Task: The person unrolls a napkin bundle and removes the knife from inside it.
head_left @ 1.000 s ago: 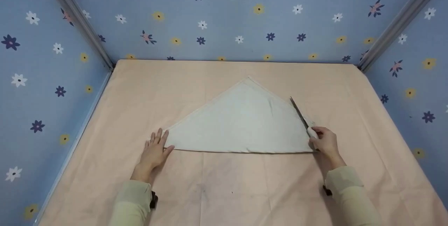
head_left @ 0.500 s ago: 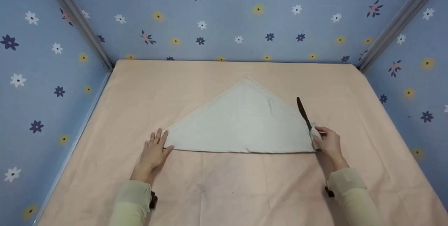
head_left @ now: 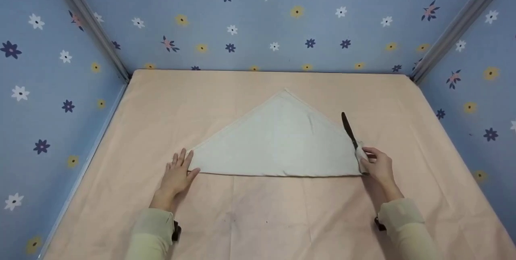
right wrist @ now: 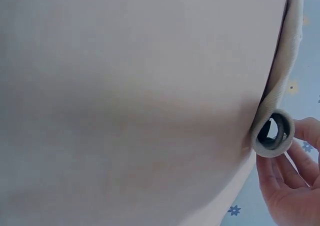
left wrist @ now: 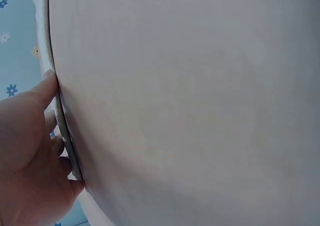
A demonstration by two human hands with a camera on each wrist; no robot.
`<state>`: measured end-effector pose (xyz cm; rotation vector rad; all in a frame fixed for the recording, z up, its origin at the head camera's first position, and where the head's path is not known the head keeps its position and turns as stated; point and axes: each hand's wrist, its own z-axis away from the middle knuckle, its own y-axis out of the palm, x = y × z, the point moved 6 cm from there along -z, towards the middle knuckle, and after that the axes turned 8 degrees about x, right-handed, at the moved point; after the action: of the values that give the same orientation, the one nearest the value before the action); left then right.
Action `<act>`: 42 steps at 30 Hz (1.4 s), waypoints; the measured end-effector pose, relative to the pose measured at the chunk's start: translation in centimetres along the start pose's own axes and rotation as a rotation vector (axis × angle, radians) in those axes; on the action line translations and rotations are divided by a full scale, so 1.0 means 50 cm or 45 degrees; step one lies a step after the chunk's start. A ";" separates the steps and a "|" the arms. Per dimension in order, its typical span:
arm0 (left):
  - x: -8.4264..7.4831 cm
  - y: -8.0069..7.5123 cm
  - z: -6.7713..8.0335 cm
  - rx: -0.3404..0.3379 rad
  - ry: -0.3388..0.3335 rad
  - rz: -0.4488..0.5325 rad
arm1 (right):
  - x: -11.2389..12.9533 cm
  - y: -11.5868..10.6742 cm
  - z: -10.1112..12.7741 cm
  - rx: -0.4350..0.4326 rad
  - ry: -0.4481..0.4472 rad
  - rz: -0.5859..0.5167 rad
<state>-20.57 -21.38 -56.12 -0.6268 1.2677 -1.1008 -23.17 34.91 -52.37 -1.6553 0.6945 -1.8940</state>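
A pale cloth napkin lies folded into a wide triangle, its long fold towards me and its point away. At its left corner my left hand rests with fingers spread, thumb on the folded edge. The right corner is rolled round the handle of a table knife, whose dark blade sticks out beyond the roll, pointing away. My right hand pinches this rolled corner between thumb and fingers. The right wrist view shows the roll's end as a cloth ring with something dark inside.
A peach tablecloth covers the table, with creases at the front. Blue flowered panels stand at the back and both sides. Grey metal posts mark the back corners.
The knife has shifted slightly right and turned, so its blade now shows broad instead of thin. The right hand has moved a little right with it. The left hand stays in place.
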 end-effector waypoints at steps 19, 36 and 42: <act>0.003 0.001 0.002 -0.007 0.005 0.023 | 0.034 -0.003 0.016 -0.110 -0.107 -0.037; -0.002 0.000 0.003 -0.011 0.025 0.008 | 0.032 0.002 0.006 -0.091 -0.145 0.057; -0.002 -0.002 0.004 -0.024 0.014 -0.004 | 0.026 0.009 -0.002 -0.029 -0.092 0.080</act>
<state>-20.40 -21.35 -55.93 -0.6382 1.2877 -1.0975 -23.39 33.69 -51.77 -1.6872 0.7322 -1.7799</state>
